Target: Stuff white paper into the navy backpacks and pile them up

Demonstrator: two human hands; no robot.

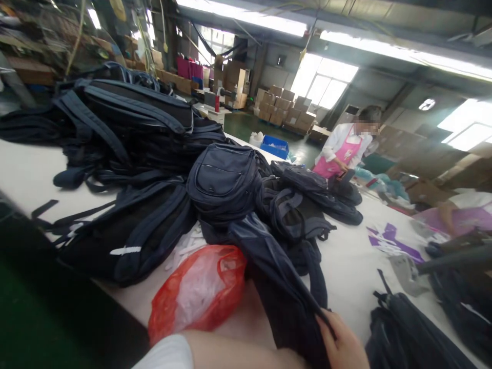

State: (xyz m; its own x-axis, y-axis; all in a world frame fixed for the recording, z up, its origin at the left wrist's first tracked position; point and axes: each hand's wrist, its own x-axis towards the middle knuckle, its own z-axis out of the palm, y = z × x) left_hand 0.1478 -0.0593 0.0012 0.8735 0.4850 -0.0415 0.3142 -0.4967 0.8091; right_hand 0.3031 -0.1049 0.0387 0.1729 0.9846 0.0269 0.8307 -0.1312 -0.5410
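Note:
My right hand grips the edge of a dark navy backpack, with the fingers closed over its rim at the lower right. The backpack hangs slack and slants across the table front. My left forearm, in a white sleeve, crosses the bottom of the view toward the same backpack; the left hand itself is hidden. Beside the held backpack lies a red plastic bag with whitish contents. Behind it an upright navy backpack stands on the table, and another backpack lies with its straps up at the left.
A large pile of backpacks covers the table's far left. More backpacks lie at the lower right, near purple strips. Across the table a person in a pink apron works; another person's arm shows at the right. A blue bin stands behind.

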